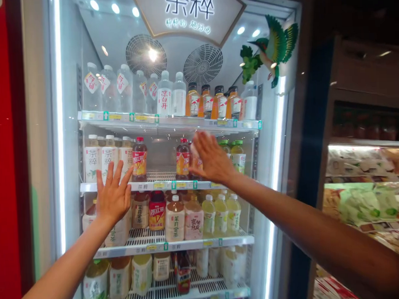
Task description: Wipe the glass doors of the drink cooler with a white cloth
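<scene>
My left hand is spread flat with its fingers apart, in front of the middle shelf of a glass-fronted drinks fridge. White-labelled tea bottles stand behind its fingertips. Higher and to the right, my right hand is stretched out flat, its fingers close together and slightly blurred. Both palms face the glass and seem to rest on it. A pale patch shows by the right fingers; I cannot tell whether it is a cloth. Red-capped bottles stand just left of that hand, partly hidden by it.
Clear water bottles and orange drinks fill the top shelf. More bottles stand on the lower shelves. A bird sticker is at the upper right. Another chilled display stands to the right, a red panel to the left.
</scene>
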`<state>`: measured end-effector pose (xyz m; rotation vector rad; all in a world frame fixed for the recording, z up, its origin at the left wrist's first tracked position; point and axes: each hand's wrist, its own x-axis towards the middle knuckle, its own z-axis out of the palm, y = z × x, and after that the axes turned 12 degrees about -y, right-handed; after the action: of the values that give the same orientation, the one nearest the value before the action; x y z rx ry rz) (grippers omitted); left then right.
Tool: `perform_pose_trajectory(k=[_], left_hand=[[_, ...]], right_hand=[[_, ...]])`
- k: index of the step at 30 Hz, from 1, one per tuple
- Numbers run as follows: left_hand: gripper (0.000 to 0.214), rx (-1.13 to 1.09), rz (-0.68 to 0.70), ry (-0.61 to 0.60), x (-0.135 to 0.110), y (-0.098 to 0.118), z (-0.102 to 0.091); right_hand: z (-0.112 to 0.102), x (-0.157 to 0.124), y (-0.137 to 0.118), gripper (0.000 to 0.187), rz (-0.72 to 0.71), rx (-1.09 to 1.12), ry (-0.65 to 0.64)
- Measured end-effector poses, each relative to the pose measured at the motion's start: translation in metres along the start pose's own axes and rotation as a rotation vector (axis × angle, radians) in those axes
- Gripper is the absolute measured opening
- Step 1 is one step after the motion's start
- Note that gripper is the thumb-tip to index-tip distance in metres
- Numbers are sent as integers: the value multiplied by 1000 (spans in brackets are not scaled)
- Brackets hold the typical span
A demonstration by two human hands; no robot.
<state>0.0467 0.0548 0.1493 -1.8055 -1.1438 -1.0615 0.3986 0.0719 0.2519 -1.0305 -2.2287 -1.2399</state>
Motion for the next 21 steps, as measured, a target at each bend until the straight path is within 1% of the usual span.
perform_pose_trajectory(k=[1, 2, 3, 4, 6, 7, 8, 9, 10, 11, 13, 14, 15, 16, 17, 18, 20, 21], left_hand=[[73, -7, -6, 4, 0, 7, 2], [75, -14, -6, 7, 0, 17, 4], [76, -21, 1, 5, 1, 28, 6], [77, -27, 16, 0, 3, 40, 8], [77, -42, 53, -15, 11, 64, 11], [76, -50, 65, -16, 16, 74, 12], [76, -56, 73, -15, 21, 82, 13], [76, -56, 82, -16, 25, 89, 15], [76, -50, 97, -20, 29, 94, 16], [76, -40, 117, -29, 32, 97, 18], [78, -21, 158, -48, 33, 99, 24], [79, -16, 171, -55, 32, 100, 26], [80, -14, 175, -58, 31, 100, 29], [81, -14, 174, -59, 30, 100, 30], [81, -10, 171, -59, 29, 99, 32], [81, -6, 170, -62, 28, 99, 32], [79, 3, 175, -66, 28, 98, 32], [79, 3, 176, -66, 27, 98, 31]], right_hand=[[-4, 2, 9, 113, 137, 12, 43], [-4, 3, 7, 116, 223, 22, 71], [-1, 3, -3, 119, 241, 31, 77], [5, -1, -18, 123, 187, 37, 62], [20, -13, -48, 125, -89, 43, -12], [26, -21, -54, 122, -218, 43, -51], [29, -28, -51, 120, -293, 40, -80], [28, -35, -39, 118, -296, 32, -94], [24, -40, -19, 117, -231, 19, -91], [18, -44, 6, 116, -112, 1, -72], [7, -47, 52, 112, 217, -31, 13], [3, -46, 66, 107, 377, -32, 70], [3, -45, 70, 103, 494, -21, 120], [5, -44, 64, 100, 548, 0, 152], [10, -43, 49, 101, 531, 26, 161], [17, -44, 27, 104, 445, 50, 145], [32, -50, -22, 109, 151, 74, 62], [37, -55, -43, 110, -5, 74, 10]])
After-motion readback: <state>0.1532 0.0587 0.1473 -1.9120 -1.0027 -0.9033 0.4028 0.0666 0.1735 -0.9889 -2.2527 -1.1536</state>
